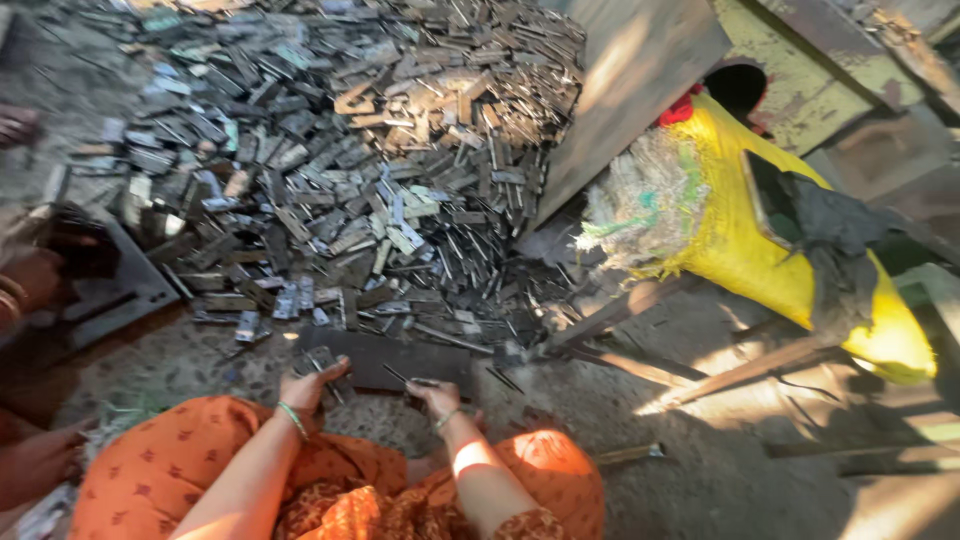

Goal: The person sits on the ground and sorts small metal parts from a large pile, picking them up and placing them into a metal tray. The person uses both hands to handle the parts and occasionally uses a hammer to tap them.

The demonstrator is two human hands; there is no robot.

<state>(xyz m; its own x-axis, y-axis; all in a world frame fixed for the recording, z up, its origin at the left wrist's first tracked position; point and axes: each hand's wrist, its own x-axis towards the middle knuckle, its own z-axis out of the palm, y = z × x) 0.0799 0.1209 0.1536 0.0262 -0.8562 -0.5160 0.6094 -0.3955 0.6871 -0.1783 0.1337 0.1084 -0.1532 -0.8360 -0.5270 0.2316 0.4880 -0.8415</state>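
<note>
Left hand (312,385) clasped over a small bunch of flat metal pieces (322,360), fingers curled about them, green bangle at the wrist. Right hand (437,397) just beside it, closed on thin dark metal strips (412,381) pointing toward the left hand. Directly beyond both hands, touching the held pieces, a dark flat plate (400,358) lying on the ground. Farther out past the plate, a huge heap of grey metal scraps (330,170) spreading well to the left and ahead. Below the hands, orange patterned clothing (200,470) over bent knees. Well to the right of the right hand, a yellow sack (740,240) with a frayed mouth, leaning over wooden slats (740,372). Far left of the left hand, another person's hand (35,280) at a dark metal block (110,290).
</note>
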